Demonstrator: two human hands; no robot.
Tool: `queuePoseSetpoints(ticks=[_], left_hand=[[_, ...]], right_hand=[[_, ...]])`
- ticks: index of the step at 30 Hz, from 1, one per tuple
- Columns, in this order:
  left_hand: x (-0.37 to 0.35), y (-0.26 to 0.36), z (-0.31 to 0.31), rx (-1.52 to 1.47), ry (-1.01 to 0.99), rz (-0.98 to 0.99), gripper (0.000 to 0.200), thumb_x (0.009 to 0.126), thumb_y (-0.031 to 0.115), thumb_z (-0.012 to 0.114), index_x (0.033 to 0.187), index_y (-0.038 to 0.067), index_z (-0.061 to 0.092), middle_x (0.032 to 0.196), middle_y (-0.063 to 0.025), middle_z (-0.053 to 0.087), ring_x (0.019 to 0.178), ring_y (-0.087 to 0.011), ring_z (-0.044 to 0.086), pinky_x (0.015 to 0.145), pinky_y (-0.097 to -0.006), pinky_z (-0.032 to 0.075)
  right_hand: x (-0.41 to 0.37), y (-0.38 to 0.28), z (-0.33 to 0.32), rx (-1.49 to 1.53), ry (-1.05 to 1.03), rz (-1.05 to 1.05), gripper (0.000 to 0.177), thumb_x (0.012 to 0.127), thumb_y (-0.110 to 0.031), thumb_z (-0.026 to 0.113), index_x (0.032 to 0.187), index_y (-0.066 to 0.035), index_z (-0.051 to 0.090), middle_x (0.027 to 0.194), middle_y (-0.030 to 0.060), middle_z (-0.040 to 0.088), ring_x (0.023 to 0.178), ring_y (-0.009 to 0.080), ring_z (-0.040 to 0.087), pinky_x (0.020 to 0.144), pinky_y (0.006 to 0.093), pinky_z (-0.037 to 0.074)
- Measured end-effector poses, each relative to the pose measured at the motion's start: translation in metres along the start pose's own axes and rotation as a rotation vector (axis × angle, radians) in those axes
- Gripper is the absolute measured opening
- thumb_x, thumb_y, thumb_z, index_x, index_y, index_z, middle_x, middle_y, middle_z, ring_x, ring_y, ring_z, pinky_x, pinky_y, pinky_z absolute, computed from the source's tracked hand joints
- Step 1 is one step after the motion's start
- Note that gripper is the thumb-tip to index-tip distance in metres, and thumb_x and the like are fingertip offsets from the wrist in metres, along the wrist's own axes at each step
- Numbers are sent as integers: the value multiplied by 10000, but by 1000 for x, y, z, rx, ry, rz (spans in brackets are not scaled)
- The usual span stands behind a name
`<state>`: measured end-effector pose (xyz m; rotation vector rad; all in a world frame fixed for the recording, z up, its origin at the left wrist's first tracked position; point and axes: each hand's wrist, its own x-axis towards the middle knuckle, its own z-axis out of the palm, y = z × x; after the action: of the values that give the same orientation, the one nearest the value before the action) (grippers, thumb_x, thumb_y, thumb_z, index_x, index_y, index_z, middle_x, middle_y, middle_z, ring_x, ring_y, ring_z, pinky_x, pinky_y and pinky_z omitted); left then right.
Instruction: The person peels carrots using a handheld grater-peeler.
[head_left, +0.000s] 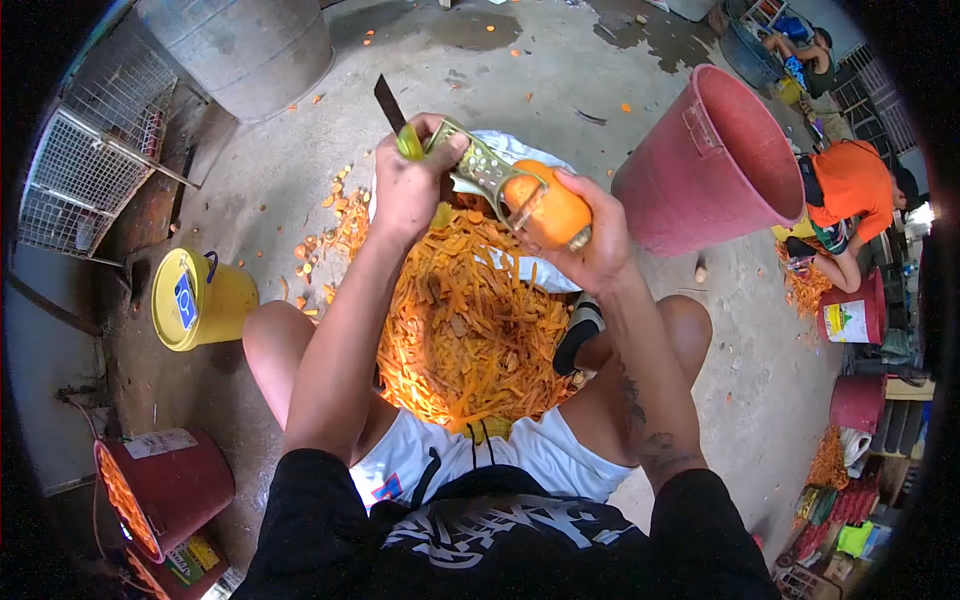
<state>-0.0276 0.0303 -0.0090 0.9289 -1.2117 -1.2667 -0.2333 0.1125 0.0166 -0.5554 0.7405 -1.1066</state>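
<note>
My left hand (408,190) is closed around a green peeler (468,160) with a perforated handle. A dark-bladed knife (390,104) with a yellow-green handle also sits in that hand, its blade pointing up and left. My right hand (603,235) grips a thick orange carrot (557,214), its stub end facing down and right. The peeler's head lies across the carrot and seems to touch it. Below both hands, between my legs, is a big heap of orange peelings (465,320). White sheeting (545,272) shows at the heap's far edge.
A tall red bin (650,170) stands ahead on the right, and a yellow bucket (215,305) on the left. Behind it lies a tilted red bucket (195,495) with orange contents. Carrot scraps (340,215) litter the floor. A person in orange (855,185) works at far right.
</note>
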Motion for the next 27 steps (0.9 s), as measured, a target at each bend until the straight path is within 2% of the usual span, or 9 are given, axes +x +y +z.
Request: queuePoseSetpoints(ticks=[5, 7, 8, 12, 16, 17, 19, 21, 27], left_hand=[[34, -37, -34, -142, 276, -162, 85, 924, 97, 731, 937, 31, 678, 772, -20, 641, 596, -95, 549, 505, -271, 429], [23, -31, -21, -11, 214, -85, 96, 935, 79, 718, 958, 0, 669, 786, -30, 651, 651, -91, 577, 569, -270, 465], [22, -34, -18, 199, 172, 167, 93, 943, 75, 708, 957, -2, 657, 802, -37, 661, 676, -88, 578, 620, -255, 475], [12, -9, -8, 35, 186, 93, 121, 954, 102, 709, 994, -1, 660, 823, -24, 664, 740, -100, 589, 700, -269, 491], [-28, 13, 31, 207, -61, 497, 100, 964, 88, 678, 1018, 5, 667, 814, -24, 641, 639, -94, 547, 567, -247, 416], [-20, 8, 24, 205, -61, 491, 100, 964, 88, 678, 1018, 5, 667, 814, -24, 641, 639, -94, 547, 567, -247, 416], [9, -10, -9, -29, 108, 104, 90, 939, 91, 708, 977, 14, 680, 803, -34, 668, 655, -91, 576, 592, -269, 472], [24, -9, -25, -5, 257, -21, 81, 940, 95, 699, 959, 19, 681, 746, -24, 654, 536, -79, 526, 473, -254, 424], [-5, 14, -2, 140, 83, 100, 75, 945, 97, 703, 936, 37, 660, 726, 4, 607, 535, -72, 496, 477, -252, 400]], right_hand=[[-4, -1, -7, -14, -90, 19, 505, 1044, -418, 442, 1249, 16, 598, 1013, 191, 689, 860, 266, 653, 733, 343, 506], [4, 4, -18, 34, 22, 27, 519, 1056, -461, 423, 1237, -11, 609, 989, 180, 687, 845, 250, 650, 716, 341, 498], [8, 3, -32, -21, -40, 37, 511, 1058, -486, 429, 1219, -39, 617, 975, 156, 688, 835, 222, 650, 705, 339, 493], [10, 0, -27, -43, 152, 13, 468, 1060, -474, 453, 1210, -64, 621, 986, 123, 693, 835, 195, 655, 701, 331, 494], [8, 4, -6, -3, 176, -48, 423, 1051, -423, 497, 1229, -60, 620, 1002, 91, 694, 846, 180, 661, 703, 332, 497], [6, 4, -3, 37, 167, -54, 410, 1049, -405, 507, 1232, -56, 620, 1018, 87, 695, 861, 181, 667, 716, 334, 507], [0, 4, -6, 24, 78, -37, 403, 1044, -386, 518, 1244, -49, 612, 1051, 89, 694, 885, 187, 673, 751, 340, 521], [0, 1, -11, 13, -27, -40, 398, 1040, -368, 529, 1256, -41, 603, 1085, 92, 693, 909, 194, 679, 786, 347, 536], [-1, 6, -6, -46, 0, -73, 401, 1029, -346, 556, 1294, -44, 560, 1185, 104, 659, 1019, 202, 667, 871, 369, 544]])
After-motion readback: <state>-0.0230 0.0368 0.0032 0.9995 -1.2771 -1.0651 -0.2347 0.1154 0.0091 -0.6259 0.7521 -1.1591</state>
